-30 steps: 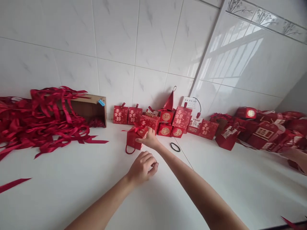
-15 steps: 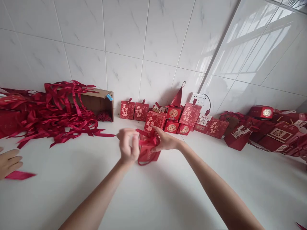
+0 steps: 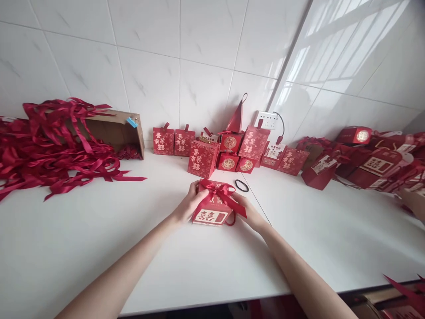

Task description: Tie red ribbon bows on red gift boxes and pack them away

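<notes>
A red gift box [image 3: 210, 217] with a cream label and a double-happiness sign stands on the white table. Across its top lies a red ribbon bow [image 3: 221, 191] with its tails hanging down. My left hand [image 3: 187, 203] grips the box's left side, thumb near the bow. On the right side my right hand [image 3: 249, 213] holds it too, its fingers partly hidden behind the ribbon tail. A red cord handle [image 3: 231, 220] shows at the lower right of the box. Just behind it lies a black elastic band [image 3: 241, 185].
Loose red ribbons [image 3: 66, 155] spill from a cardboard box [image 3: 114, 137] at the left. Several red gift boxes [image 3: 202, 159] line the wall, near a white power strip [image 3: 265, 119]. More boxes [image 3: 375, 166] are piled at the right, where another person's hand [image 3: 413, 201] reaches in.
The gift box has turned so its labelled face shows, and the bow now sits spread on top. Both my hands have moved to its sides. The view has shifted, and the hand at far left is gone.
</notes>
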The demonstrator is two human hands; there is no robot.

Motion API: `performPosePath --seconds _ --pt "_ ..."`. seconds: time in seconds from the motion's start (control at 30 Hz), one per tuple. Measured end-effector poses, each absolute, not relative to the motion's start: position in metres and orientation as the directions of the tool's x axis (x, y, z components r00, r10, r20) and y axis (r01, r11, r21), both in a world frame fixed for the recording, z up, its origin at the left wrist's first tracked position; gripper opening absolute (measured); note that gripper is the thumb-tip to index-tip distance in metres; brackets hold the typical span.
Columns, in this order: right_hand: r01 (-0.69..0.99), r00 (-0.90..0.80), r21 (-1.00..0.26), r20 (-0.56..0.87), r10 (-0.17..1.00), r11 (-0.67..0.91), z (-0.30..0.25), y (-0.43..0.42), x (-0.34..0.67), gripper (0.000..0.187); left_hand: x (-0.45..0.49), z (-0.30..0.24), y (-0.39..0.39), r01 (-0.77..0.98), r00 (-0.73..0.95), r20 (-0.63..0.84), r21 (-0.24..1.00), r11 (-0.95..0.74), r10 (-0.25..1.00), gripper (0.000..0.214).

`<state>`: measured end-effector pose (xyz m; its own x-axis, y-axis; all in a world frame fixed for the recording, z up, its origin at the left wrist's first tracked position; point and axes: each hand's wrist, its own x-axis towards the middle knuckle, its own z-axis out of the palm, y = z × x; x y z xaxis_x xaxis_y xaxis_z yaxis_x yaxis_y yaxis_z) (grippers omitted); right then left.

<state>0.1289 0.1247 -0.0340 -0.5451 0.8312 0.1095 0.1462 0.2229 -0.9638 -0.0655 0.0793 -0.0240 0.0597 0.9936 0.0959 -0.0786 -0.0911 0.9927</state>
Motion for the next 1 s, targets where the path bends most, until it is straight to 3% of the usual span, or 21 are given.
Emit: performPosePath --seconds 0.1,0.17,0.27,0.33,0.43,0.53,0.63,0.87,1.0 --pt "0.022 -0.477 -0.949 0.267 0.838 0.315 -0.024 0.122 0.123 0.033 -0.069 -0.025 0.076 0.191 0.035 0.339 0.921 -0.340 0.940 0.065" --pt "0.002 -0.475 -0.951 0.271 0.837 0.309 -0.020 0.123 0.120 0.033 -0.075 -0.027 0.078 0.313 0.067 0.412 0.856 -0.411 0.909 0.070" --pt "0.064 -0.512 -0.974 0.154 0.845 0.217 -0.023 0.124 0.118 0.032 -0.082 -0.031 0.083 0.316 0.098 0.384 0.863 -0.395 0.918 0.068" --pt "0.077 -0.445 -0.977 0.143 0.884 0.197 -0.026 0.122 0.119 0.033 -0.083 -0.034 0.085 0.320 0.093 0.366 0.870 -0.375 0.926 0.069" --pt "0.159 -0.241 -0.928 0.295 0.925 0.337 -0.026 0.115 0.122 0.039 -0.080 -0.034 0.083 0.355 0.105 0.366 0.855 -0.379 0.925 0.073" --pt "0.326 -0.168 -0.803 0.470 0.866 0.499 -0.020 0.106 0.126 0.041 -0.075 -0.032 0.079 0.368 0.113 0.370 0.847 -0.385 0.922 0.071" --pt "0.386 -0.196 -0.741 0.517 0.834 0.550 -0.014 0.101 0.129 0.046 -0.073 -0.030 0.077 0.366 0.103 0.367 0.850 -0.378 0.925 0.070" --pt "0.361 -0.336 -0.825 0.319 0.886 0.434 -0.015 0.105 0.129 0.035 -0.074 -0.030 0.077 0.347 0.118 0.358 0.859 -0.377 0.926 0.071" --pt "0.305 -0.304 -0.820 0.399 0.865 0.485 -0.018 0.108 0.129 0.025 -0.075 -0.029 0.076 0.399 0.104 0.365 0.837 -0.375 0.925 0.072"
